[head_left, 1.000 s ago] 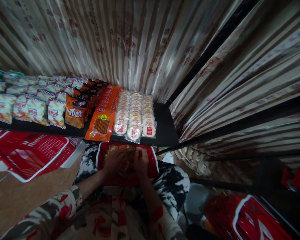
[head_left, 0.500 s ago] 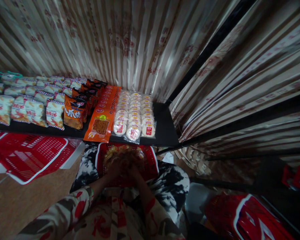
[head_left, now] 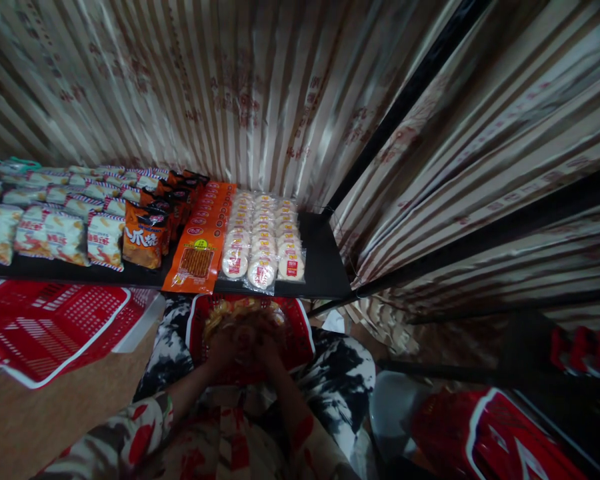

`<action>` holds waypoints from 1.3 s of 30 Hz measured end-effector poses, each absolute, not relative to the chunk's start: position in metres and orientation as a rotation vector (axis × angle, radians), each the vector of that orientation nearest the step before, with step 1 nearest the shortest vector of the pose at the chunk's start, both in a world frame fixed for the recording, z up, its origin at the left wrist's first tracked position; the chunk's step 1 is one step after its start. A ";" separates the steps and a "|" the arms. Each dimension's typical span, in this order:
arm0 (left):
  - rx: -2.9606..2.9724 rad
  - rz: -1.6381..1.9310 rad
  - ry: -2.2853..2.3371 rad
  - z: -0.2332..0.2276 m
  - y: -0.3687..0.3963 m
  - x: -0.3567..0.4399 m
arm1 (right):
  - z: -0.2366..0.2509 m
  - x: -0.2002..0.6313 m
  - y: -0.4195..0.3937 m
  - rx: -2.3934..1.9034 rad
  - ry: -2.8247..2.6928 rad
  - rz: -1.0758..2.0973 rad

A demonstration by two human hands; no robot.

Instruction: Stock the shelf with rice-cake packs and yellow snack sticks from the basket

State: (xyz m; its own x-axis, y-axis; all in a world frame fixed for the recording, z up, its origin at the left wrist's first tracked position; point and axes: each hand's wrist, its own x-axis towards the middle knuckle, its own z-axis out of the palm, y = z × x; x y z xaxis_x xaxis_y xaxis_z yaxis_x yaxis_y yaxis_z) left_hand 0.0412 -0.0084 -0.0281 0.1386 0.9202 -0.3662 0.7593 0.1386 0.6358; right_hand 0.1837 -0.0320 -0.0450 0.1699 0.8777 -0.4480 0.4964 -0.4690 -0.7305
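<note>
Both hands, left hand [head_left: 223,348] and right hand [head_left: 269,347], meet inside the red basket [head_left: 300,337] on the lap, gathering blurred snack packets [head_left: 230,310]; whether either grip is closed cannot be told. Lifting them to the shelf [head_left: 325,267] likely calls for a firm hold.

A black shelf [head_left: 325,267] across the middle carries rows of round white cakes [head_left: 263,233], flat orange packets [head_left: 200,230], orange snack bags [head_left: 143,233] and pale bags [head_left: 45,230]. Striped curtains [head_left: 240,93] hang behind. An empty red basket [head_left: 55,320] lies lower left.
</note>
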 end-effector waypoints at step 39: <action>1.465 0.865 1.341 0.104 0.018 0.122 | 0.087 0.281 -0.001 -1.774 -1.136 0.873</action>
